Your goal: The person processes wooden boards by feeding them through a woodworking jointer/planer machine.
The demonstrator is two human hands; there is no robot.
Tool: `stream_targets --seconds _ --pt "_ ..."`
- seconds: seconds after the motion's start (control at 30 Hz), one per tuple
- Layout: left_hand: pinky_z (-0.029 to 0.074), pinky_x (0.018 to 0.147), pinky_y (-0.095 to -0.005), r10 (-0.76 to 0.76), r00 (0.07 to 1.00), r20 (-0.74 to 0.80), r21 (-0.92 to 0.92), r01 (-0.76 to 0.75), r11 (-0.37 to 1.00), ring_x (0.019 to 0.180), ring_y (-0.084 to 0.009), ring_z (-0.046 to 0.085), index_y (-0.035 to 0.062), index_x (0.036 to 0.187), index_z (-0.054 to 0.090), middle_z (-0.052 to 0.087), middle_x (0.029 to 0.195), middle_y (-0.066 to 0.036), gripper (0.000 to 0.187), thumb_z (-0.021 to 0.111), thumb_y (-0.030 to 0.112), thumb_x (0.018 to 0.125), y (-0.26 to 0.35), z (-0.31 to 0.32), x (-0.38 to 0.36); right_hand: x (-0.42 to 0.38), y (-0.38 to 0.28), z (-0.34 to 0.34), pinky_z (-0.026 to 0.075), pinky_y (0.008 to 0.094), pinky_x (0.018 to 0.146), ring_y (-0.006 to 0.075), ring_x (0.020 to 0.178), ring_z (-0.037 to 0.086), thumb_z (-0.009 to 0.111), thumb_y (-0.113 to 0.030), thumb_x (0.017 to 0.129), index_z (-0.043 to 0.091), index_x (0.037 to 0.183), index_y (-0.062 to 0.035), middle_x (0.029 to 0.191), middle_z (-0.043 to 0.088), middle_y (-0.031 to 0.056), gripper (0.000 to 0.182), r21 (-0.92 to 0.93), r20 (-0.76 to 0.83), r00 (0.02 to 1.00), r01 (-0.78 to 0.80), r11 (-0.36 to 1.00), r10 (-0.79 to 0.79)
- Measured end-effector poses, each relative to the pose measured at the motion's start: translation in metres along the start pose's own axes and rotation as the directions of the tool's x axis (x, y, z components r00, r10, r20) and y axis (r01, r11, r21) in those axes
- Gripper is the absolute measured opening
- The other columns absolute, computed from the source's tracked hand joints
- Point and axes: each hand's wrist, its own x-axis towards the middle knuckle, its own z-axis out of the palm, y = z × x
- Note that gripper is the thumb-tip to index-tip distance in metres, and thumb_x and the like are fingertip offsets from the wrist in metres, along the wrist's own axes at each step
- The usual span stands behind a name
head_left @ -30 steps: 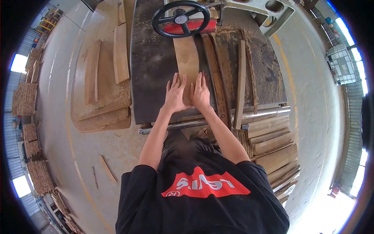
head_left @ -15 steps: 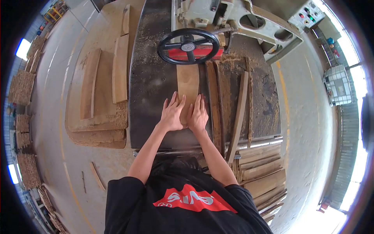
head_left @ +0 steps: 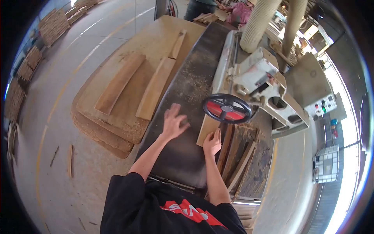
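A flat wooden board [head_left: 207,130] lies on the machine's dark metal table [head_left: 177,158], its far end hidden beneath the black handwheel [head_left: 227,109]. At the board's near right corner, my right hand [head_left: 212,143] grips it with fingers held together. My left hand [head_left: 174,123] hovers over the dark table left of the board, fingers spread and slightly blurred, holding nothing. Beyond the wheel stands the pale machine body [head_left: 257,74]. Strips of wood [head_left: 240,165] lie along the table to the right of my right hand.
On the left, a stack of large brown panels [head_left: 87,117] carries several boards [head_left: 120,82]. A control box with buttons [head_left: 321,105] stands right of the machine. Ribbed ducts [head_left: 259,25] rise behind it. A person in pink [head_left: 239,12] is at the far end.
My left hand has come off the board and moved left. The board has gone farther under the handwheel, with my right hand still at its near end. My view has turned.
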Motion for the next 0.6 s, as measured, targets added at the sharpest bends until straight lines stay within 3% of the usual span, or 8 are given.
stream_targets --seconds 0.1,0.17,0.23,0.33,0.47,0.53,0.57,0.6 --pt "0.023 0.121 -0.0645 -0.367 0.891 -0.269 0.368 0.447 0.815 0.157 -0.0401 0.027 0.0117 0.129 0.07 0.043 0.162 -0.021 0.063 0.088 0.044 0.078 -0.031 -0.037 0.005 0.007 0.005 0.002 0.06 0.0489 0.093 0.0457 0.112 0.07 0.059 -0.02 0.102 0.058 0.142 0.0043 0.142 0.061 0.0277 0.046 -0.017 0.03 0.999 0.025 1.0 -0.024" --pt "0.026 0.12 -0.063 -0.515 0.792 -0.329 0.325 0.607 0.725 0.154 -0.0385 0.032 0.01 0.128 0.069 0.047 0.158 -0.019 0.066 0.091 0.043 0.075 -0.053 -0.06 0.004 0.007 0.006 0.001 0.059 0.0495 0.095 0.0462 0.119 0.066 0.059 -0.024 0.105 0.05 0.149 0.0037 0.15 0.054 0.029 0.053 -0.027 0.075 0.995 0.061 0.998 -0.059" --pt "0.03 0.12 -0.0592 -0.631 0.715 -0.301 0.128 0.686 0.716 0.148 -0.0378 0.04 0.009 0.128 0.069 0.052 0.153 -0.017 0.07 0.093 0.044 0.072 -0.076 -0.079 0.002 -0.001 -0.008 -0.011 0.052 0.0521 0.106 0.0492 0.136 0.053 0.06 -0.027 0.106 0.034 0.158 0.0019 0.162 0.039 0.03 0.065 0.043 0.212 0.977 -0.021 0.999 0.011" --pt "0.039 0.115 -0.0516 -0.67 0.725 -0.158 0.06 0.685 0.726 0.136 -0.0362 0.051 0.0093 0.13 0.068 0.062 0.142 -0.014 0.078 0.095 0.045 0.066 -0.098 -0.102 0.007 -0.049 -0.02 -0.027 0.048 0.0531 0.111 0.051 0.141 0.048 0.063 -0.022 0.105 0.031 0.159 0.0011 0.162 0.039 0.0299 0.068 0.048 0.131 0.988 0.077 0.996 -0.083" --pt "0.05 0.105 -0.0443 -0.677 0.709 -0.199 0.212 0.705 0.677 0.116 -0.032 0.064 0.0088 0.13 0.068 0.071 0.123 -0.012 0.076 0.096 0.037 0.065 -0.084 -0.115 0.017 -0.106 -0.043 -0.046 0.045 0.0515 0.115 0.0496 0.146 0.043 0.064 -0.018 0.104 0.037 0.157 0.0006 0.161 0.041 0.0293 0.063 0.142 0.175 0.981 -0.115 0.983 0.089" --pt "0.055 0.096 -0.0441 -0.743 0.649 -0.161 -0.057 0.746 0.664 0.105 -0.0308 0.069 0.0073 0.13 0.068 0.073 0.118 -0.011 0.075 0.095 0.038 0.067 -0.068 -0.122 0.007 -0.113 -0.068 -0.069 0.046 0.05 0.114 0.0476 0.145 0.046 0.064 -0.017 0.104 0.041 0.155 0.0008 0.158 0.045 0.0288 0.058 0.249 0.292 0.947 -0.209 0.946 0.132" --pt "0.058 0.091 -0.0441 -0.773 0.621 -0.128 -0.183 0.751 0.634 0.099 -0.0303 0.071 0.0066 0.131 0.068 0.074 0.116 -0.01 0.075 0.095 0.038 0.069 -0.061 -0.124 -0.004 -0.116 -0.071 -0.073 0.047 0.0494 0.112 0.0442 0.14 0.053 0.065 -0.016 0.103 0.049 0.149 0.0008 0.15 0.056 0.0266 0.052 0.374 0.281 0.958 -0.158 0.914 0.051" --pt "0.06 0.088 -0.0448 -0.83 0.555 0.055 -0.423 0.766 0.484 0.096 -0.0303 0.073 0.0058 0.131 0.067 0.074 0.114 -0.011 0.072 0.092 0.039 0.073 -0.061 -0.12 -0.017 -0.114 -0.08 -0.082 0.048 0.0492 0.112 0.0435 0.138 0.055 0.066 -0.016 0.103 0.05 0.148 0.0007 0.146 0.059 0.0258 0.051 0.419 0.349 0.937 -0.183 0.889 0.028"
